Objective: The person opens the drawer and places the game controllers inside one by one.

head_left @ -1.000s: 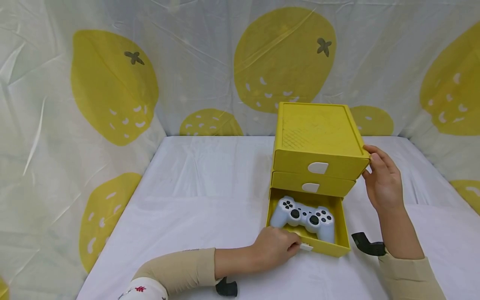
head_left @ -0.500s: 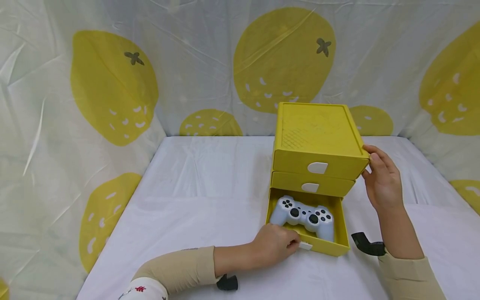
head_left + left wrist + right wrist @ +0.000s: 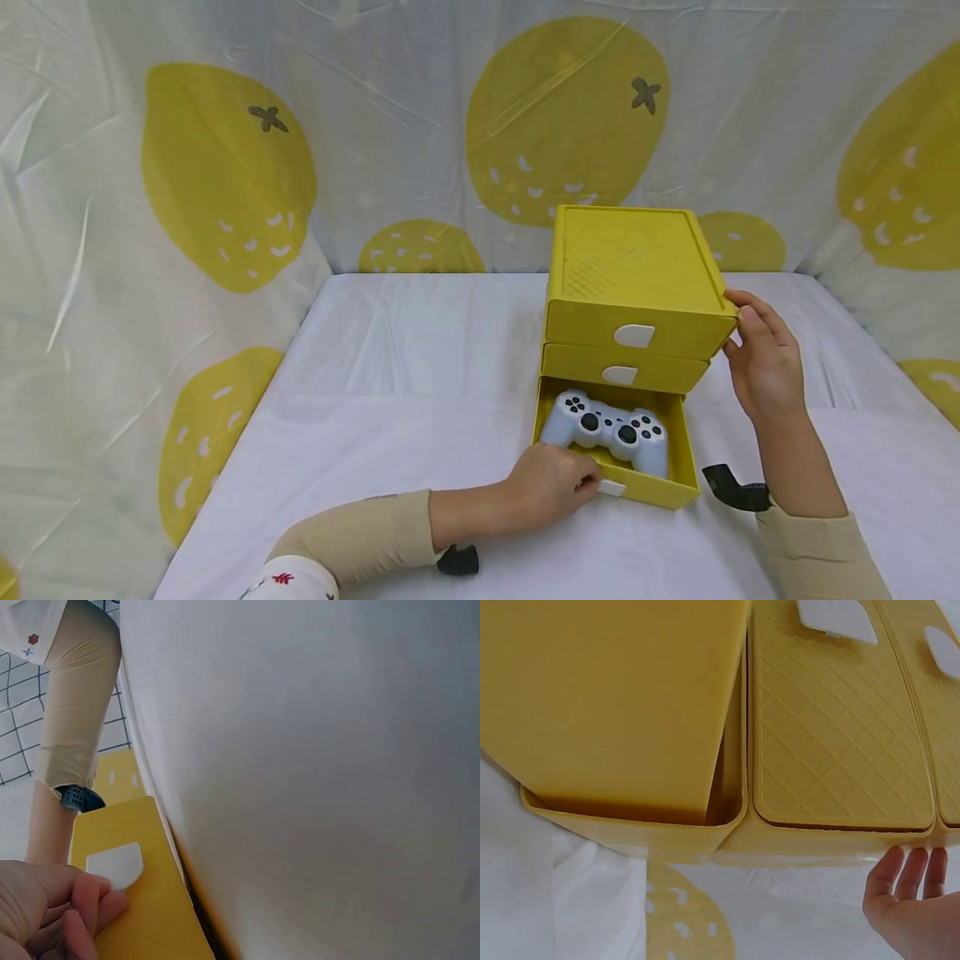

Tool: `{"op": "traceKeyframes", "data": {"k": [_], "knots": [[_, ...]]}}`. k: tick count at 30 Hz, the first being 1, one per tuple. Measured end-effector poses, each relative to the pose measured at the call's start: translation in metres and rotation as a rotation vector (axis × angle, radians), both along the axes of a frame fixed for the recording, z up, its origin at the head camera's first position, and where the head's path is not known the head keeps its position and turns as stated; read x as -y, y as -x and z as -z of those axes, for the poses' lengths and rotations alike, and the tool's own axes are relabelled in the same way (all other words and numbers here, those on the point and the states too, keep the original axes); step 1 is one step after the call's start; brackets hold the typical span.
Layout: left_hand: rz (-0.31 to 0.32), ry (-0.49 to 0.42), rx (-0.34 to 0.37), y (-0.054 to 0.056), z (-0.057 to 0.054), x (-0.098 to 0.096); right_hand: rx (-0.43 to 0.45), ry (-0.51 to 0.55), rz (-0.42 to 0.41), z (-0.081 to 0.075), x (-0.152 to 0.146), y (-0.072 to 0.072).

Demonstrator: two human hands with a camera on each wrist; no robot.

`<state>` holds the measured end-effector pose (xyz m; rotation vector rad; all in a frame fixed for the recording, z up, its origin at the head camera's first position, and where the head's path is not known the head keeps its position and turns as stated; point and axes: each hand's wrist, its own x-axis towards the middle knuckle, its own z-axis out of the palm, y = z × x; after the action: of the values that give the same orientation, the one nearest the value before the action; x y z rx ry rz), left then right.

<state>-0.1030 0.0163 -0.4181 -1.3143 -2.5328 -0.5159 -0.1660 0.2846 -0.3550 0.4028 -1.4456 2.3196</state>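
Note:
A yellow drawer unit (image 3: 637, 250) stands upright on the white-covered table, its lowest drawer (image 3: 660, 490) pulled out. In that drawer lies a pale blue and white game controller (image 3: 611, 429), buttons up. My left hand (image 3: 551, 487) has its fingers curled at the drawer's front, gripping the white handle (image 3: 116, 864), as the left wrist view shows. My right hand (image 3: 768, 362) rests its fairly straight fingertips against the unit's right side near the upper front corner. In the right wrist view, those fingers (image 3: 910, 874) touch the yellow side wall.
The upper drawers are pushed in, with white handles (image 3: 634, 336) on their fronts. White cloth covers the table (image 3: 420, 358) left of the unit. A lemon-print curtain (image 3: 405, 150) hangs behind and at the sides. Black wrist mounts (image 3: 738, 490) stick out from the sleeves.
The lowest drawer has slid very slightly inward, with the controller in it and my left hand on its front. My right hand stays at the unit's side.

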Motion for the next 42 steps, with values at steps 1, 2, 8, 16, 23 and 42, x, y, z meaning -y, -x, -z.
{"op": "traceKeyframes", "data": {"k": [1, 2, 8, 16, 23, 42], "knots": [[-0.002, 0.001, 0.000, 0.001, 0.000, 0.000, 0.001, 0.000, 0.001, 0.000, 0.000, 0.000], [-0.003, 0.000, 0.001, 0.001, 0.000, -0.001, 0.001, 0.001, 0.002, 0.000, 0.000, 0.000], [-0.015, -0.001, 0.020, 0.006, 0.000, -0.003, 0.006, -0.001, 0.003, 0.000, 0.001, 0.000], [-0.028, 0.011, 0.010, 0.012, 0.000, -0.005, -0.002, -0.009, 0.001, 0.000, 0.000, 0.000], [-0.023, 0.011, 0.009, 0.015, -0.002, -0.006, 0.010, -0.001, 0.005, 0.000, 0.001, -0.001], [-0.025, 0.022, 0.026, 0.030, -0.003, -0.011, 0.014, -0.019, 0.017, 0.000, 0.001, -0.001]]}}
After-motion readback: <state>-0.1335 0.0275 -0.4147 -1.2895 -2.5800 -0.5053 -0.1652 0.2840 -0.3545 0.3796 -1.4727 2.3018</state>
